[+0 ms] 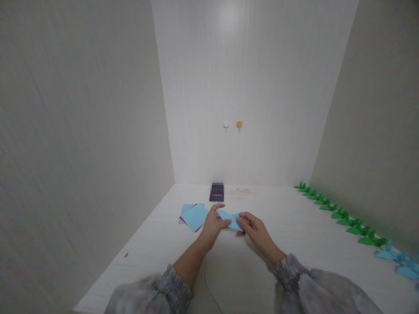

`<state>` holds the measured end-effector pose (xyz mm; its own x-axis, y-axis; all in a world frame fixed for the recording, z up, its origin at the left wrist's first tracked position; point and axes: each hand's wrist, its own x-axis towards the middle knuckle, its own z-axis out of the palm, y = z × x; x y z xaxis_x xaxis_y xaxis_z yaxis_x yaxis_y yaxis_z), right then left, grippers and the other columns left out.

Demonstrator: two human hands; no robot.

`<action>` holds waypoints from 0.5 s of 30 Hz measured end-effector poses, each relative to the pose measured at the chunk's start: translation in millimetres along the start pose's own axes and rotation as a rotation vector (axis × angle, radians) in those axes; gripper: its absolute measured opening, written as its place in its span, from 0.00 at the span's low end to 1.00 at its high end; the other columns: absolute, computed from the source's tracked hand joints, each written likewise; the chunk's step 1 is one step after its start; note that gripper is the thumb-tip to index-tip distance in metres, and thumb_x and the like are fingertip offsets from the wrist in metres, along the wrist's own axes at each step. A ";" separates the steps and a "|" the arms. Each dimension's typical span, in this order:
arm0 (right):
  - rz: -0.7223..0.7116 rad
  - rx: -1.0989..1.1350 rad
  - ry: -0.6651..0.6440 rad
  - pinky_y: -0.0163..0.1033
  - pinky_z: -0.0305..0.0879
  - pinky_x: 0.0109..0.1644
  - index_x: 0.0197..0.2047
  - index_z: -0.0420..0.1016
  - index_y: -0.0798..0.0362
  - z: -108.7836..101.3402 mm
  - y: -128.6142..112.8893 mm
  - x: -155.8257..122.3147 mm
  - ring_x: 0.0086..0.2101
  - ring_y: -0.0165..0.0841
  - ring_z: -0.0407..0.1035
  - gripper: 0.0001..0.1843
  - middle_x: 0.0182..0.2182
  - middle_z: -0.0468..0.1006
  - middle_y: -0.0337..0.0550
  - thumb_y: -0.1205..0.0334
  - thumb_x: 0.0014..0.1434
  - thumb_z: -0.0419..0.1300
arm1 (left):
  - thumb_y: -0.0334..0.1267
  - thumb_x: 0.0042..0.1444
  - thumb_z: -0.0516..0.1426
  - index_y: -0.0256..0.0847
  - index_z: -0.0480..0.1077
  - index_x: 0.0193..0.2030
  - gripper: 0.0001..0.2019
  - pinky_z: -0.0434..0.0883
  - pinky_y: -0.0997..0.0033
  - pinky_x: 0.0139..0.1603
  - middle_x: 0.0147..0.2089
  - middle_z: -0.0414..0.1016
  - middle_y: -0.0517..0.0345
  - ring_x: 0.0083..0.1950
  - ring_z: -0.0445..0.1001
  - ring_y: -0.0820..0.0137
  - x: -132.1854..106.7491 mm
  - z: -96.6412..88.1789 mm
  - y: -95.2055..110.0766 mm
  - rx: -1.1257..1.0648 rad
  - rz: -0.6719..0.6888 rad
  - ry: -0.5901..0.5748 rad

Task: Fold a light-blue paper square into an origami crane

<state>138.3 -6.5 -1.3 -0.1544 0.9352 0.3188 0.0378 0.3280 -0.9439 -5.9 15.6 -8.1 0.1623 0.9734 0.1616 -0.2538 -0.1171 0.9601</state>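
A piece of light blue paper (231,219), which looks folded, is held above the white table between my two hands. My left hand (213,224) pinches its left end, thumb in front. At the right end, the thumb and fingers of my right hand (254,229) are closed on the same paper. Just left of my left hand lies a small stack of square paper sheets (194,216), light blue on top with red edges showing beneath. My fingers cover parts of the held paper's ends.
Behind my hands a phone (217,192) stands near the back wall. A row of green folded-paper figures (340,213) runs along the right wall, with light blue ones (397,257) nearer me. A cable (207,283) crosses the table (157,253). A small orange scrap (126,255) lies left.
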 end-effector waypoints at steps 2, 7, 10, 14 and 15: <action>-0.033 -0.049 0.026 0.32 0.58 0.22 0.26 0.67 0.55 -1.9 -2.9 0.1 0.18 0.28 0.64 0.12 0.16 0.69 0.35 0.54 0.45 0.55 | 0.33 0.31 0.62 0.39 0.52 0.44 0.31 0.63 0.75 0.26 0.22 0.65 0.66 0.22 0.66 0.75 0.2 1.1 1.1 -0.043 -0.015 -0.025; 0.058 -0.024 -0.038 0.32 0.58 0.22 0.21 0.65 0.55 -0.6 -4.7 -0.1 0.16 0.27 0.62 0.12 0.13 0.69 0.35 0.54 0.45 0.55 | 0.32 0.32 0.61 0.40 0.51 0.42 0.30 0.64 0.73 0.32 0.28 0.66 0.62 0.28 0.68 0.75 0.8 3.6 1.1 -0.159 0.077 0.001; 0.082 0.002 -0.087 0.32 0.59 0.22 0.21 0.65 0.56 1.4 -4.1 -1.3 0.16 0.26 0.63 0.12 0.15 0.70 0.37 0.55 0.45 0.55 | 0.35 0.33 0.61 0.40 0.52 0.41 0.28 0.64 0.72 0.32 0.31 0.67 0.59 0.28 0.68 0.74 1.1 2.6 1.5 -0.174 0.078 0.036; 0.028 0.029 -0.071 0.32 0.60 0.24 0.23 0.66 0.56 0.5 -9.2 -2.7 0.18 0.26 0.63 0.11 0.18 0.69 0.36 0.56 0.44 0.57 | 0.38 0.34 0.60 0.40 0.52 0.42 0.28 0.64 0.73 0.27 0.29 0.67 0.60 0.24 0.67 0.75 0.3 0.8 2.3 -0.151 -0.013 0.010; 0.009 0.051 -0.073 0.32 0.61 0.24 0.26 0.66 0.55 -0.4 -11.0 -2.8 0.19 0.26 0.63 0.10 0.20 0.69 0.36 0.56 0.44 0.57 | 0.39 0.34 0.60 0.40 0.52 0.42 0.28 0.63 0.74 0.25 0.27 0.66 0.62 0.23 0.67 0.76 -0.2 0.4 2.3 -0.143 -0.030 0.002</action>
<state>138.7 -12.7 8.2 -0.2255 0.9253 0.3049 -0.0105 0.3106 -0.9505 -6.1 15.0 -5.8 0.1696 0.9766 0.1326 -0.3824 -0.0588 0.9221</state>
